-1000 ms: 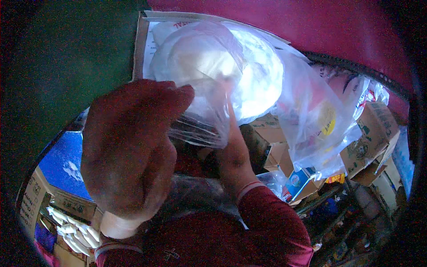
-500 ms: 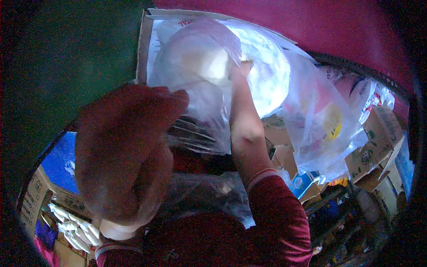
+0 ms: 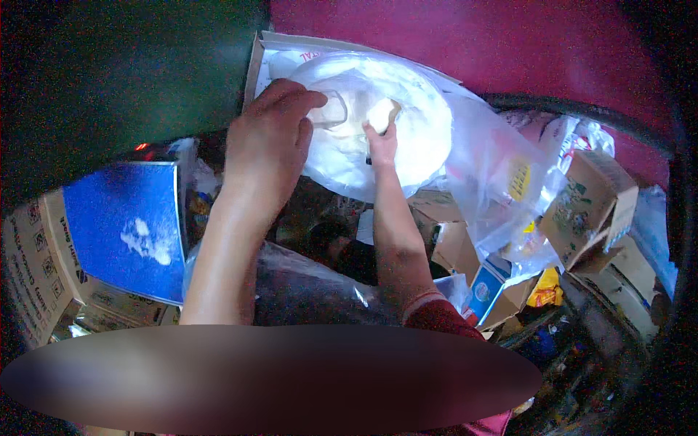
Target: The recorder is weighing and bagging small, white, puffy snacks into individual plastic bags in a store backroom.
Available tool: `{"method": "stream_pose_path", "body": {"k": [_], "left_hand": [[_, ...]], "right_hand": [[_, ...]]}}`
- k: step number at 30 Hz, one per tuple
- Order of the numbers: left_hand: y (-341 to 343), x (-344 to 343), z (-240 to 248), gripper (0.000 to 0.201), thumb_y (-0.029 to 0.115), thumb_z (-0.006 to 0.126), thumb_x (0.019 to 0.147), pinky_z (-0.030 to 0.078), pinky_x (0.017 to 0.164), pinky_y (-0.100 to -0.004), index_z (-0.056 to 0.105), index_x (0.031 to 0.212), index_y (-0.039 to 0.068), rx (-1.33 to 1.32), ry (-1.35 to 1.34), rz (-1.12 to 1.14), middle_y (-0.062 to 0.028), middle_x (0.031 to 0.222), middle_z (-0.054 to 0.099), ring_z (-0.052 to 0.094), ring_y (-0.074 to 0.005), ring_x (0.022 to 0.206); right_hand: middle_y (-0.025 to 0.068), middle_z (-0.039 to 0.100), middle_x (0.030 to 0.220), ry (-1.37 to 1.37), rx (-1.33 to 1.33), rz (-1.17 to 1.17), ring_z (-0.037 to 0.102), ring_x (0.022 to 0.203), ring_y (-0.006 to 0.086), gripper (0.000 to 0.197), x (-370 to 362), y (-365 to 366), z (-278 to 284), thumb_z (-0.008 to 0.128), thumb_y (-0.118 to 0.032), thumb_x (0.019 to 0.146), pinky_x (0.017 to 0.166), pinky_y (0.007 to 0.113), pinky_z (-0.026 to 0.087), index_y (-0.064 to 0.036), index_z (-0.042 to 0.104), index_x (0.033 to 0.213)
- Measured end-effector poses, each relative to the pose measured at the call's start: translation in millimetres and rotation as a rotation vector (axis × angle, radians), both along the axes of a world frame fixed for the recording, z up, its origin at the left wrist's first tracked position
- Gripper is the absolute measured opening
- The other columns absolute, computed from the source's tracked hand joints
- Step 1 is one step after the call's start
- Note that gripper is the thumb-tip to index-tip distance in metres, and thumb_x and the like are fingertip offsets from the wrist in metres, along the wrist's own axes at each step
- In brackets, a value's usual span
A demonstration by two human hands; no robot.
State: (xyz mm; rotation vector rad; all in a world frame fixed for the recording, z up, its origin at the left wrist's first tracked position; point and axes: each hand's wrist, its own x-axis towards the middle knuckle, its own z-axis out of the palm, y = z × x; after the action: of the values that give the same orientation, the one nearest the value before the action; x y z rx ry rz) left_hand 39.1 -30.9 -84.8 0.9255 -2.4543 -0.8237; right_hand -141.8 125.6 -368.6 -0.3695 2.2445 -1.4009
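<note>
A round, bright white opening lined with clear plastic (image 3: 429,138) stands before me, with pale stuff inside that I cannot make out. Over its left side, my left hand (image 3: 273,134) is closed at the fingertips on a small see-through piece with a rounded outline (image 3: 334,110). Inside the opening, my right hand (image 3: 382,145) grips a pale, blocky thing (image 3: 381,115) between thumb and fingers. Its exact kind is washed out by the glare. Loose clear plastic sheeting (image 3: 494,174) hangs from the right side of the opening.
At left stand a blue panel (image 3: 123,225) and a printed cardboard box (image 3: 40,269). Open cardboard boxes (image 3: 589,207), a blue-and-white carton (image 3: 488,291) and a yellow packet (image 3: 547,288) lie to the right. A maroon surface (image 3: 472,43) rises behind.
My left hand has moved up and away from me to the rim, and the plastic that covered the left part is drawn back. The pale thing in my right hand now shows.
</note>
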Motion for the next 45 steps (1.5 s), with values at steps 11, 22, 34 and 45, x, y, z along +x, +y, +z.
{"method": "stream_pose_path", "body": {"k": [11, 22, 34, 45], "left_hand": [[0, -9, -59, 0.017, 0.005, 0.047, 0.074, 0.047, 0.072, -0.0397, 0.061, 0.083, 0.007, 0.016, -0.150, 0.078, -0.0138, 0.093, 0.056, 0.059, -0.0315, 0.084], [29, -45, -55, 0.016, 0.004, 0.048, 0.074, 0.048, 0.077, -0.0395, 0.060, 0.085, 0.004, 0.076, -0.091, -0.011, -0.0137, 0.094, 0.054, 0.058, -0.0304, 0.088], [36, -50, -33, 0.025, 0.001, 0.047, 0.076, 0.044, 0.084, -0.0384, 0.057, 0.099, 0.003, 0.238, -0.038, -0.133, -0.0142, 0.105, 0.052, 0.053, -0.0300, 0.099], [35, -68, -60, 0.040, -0.001, 0.056, 0.062, 0.042, 0.088, -0.0343, 0.058, 0.102, 0.001, 0.240, 0.278, -0.160, -0.0150, 0.108, 0.054, 0.052, -0.0301, 0.099]], "right_hand": [[0.0173, 0.053, 0.107, -0.007, 0.152, 0.371, 0.051, 0.096, 0.0209, 0.071, 7, 19, 147, 0.070, -0.018, 0.067, 0.083, 0.028, 0.041, 0.0019, 0.033, 0.125], [0.0136, 0.052, 0.111, 0.113, -0.021, 0.513, 0.048, 0.105, 0.0199, 0.065, -6, 23, 259, 0.071, -0.017, 0.068, 0.090, 0.030, 0.038, 0.0006, 0.040, 0.122], [0.0177, 0.053, 0.112, 0.424, 0.115, 0.692, 0.050, 0.105, 0.0283, 0.056, -2, 25, 278, 0.069, -0.024, 0.067, 0.090, 0.034, 0.039, -0.0007, 0.049, 0.114], [0.0186, 0.054, 0.104, 0.672, 0.323, 0.735, 0.053, 0.096, 0.0344, 0.050, 1, 10, 304, 0.065, -0.029, 0.067, 0.082, 0.040, 0.043, -0.0044, 0.052, 0.109]]}}
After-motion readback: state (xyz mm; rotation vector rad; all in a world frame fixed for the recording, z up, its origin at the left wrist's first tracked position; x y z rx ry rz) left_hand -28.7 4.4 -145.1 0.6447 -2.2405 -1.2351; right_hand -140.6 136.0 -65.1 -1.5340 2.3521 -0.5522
